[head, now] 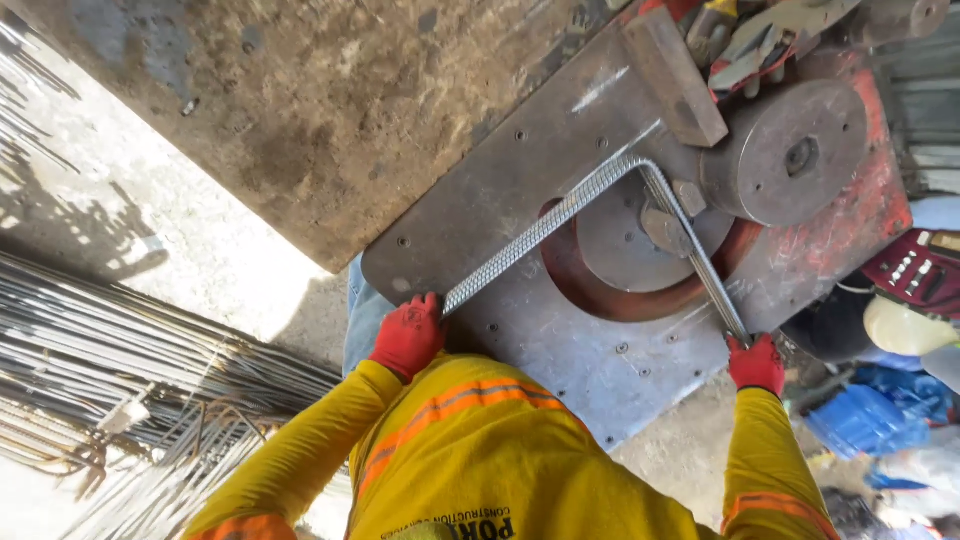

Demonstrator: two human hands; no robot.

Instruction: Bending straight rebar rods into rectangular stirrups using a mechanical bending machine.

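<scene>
Head view: the left hand [408,336], in a red glove, grips one end of the bent rebar bundle [600,195]; the right hand [756,362] grips the other end. The bundle lies on the steel bending table [560,340], wrapped around the pin [688,197] beside the round roller [785,152].

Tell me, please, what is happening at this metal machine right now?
A person in a yellow high-visibility top and red gloves holds a bundle of ribbed steel bars on a bending machine's steel plate. The left hand grips one end and the right hand the other. The bars lie bent round a corner beside the round roller. More bars lie piled on the ground to the left.
</scene>
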